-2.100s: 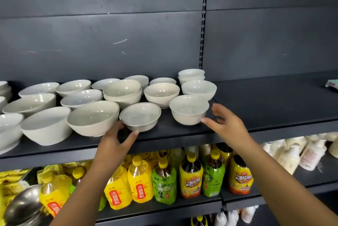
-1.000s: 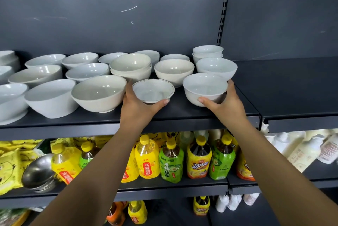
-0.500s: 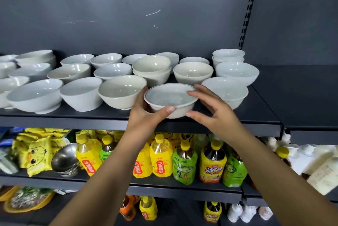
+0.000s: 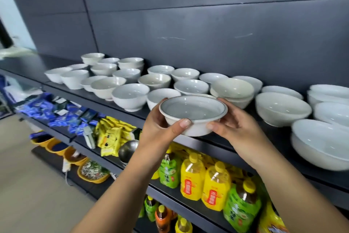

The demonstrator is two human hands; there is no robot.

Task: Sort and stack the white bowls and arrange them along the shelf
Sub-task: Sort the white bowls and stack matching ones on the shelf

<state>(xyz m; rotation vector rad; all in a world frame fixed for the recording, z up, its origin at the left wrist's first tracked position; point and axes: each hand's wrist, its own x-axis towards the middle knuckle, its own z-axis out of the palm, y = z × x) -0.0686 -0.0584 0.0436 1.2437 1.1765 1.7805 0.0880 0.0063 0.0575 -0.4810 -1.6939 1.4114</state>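
Observation:
Both hands hold one small white bowl (image 4: 192, 112) in the air, just in front of the dark shelf's front edge (image 4: 213, 143). My left hand (image 4: 160, 129) grips its left side, thumb across the near wall. My right hand (image 4: 238, 129) grips its right side, fingers over the far rim. Several white bowls of differing sizes stand along the shelf behind it: deep ones (image 4: 130, 96) to the left, a stacked pair (image 4: 232, 89) in the middle, wide ones (image 4: 282, 108) and a large shallow stack (image 4: 319, 142) to the right.
Yellow and green drink bottles (image 4: 192, 178) fill the shelf below, with yellow snack packs (image 4: 110, 136), a steel bowl (image 4: 128, 149) and blue packets (image 4: 56, 112) further left. Yellow basins (image 4: 69, 154) sit near the floor. A dark back panel (image 4: 207, 25) closes the shelf behind.
The small bowl has been lifted off the shelf and my right hand has closed round its right side. The view has swung left, showing more bowls along the shelf.

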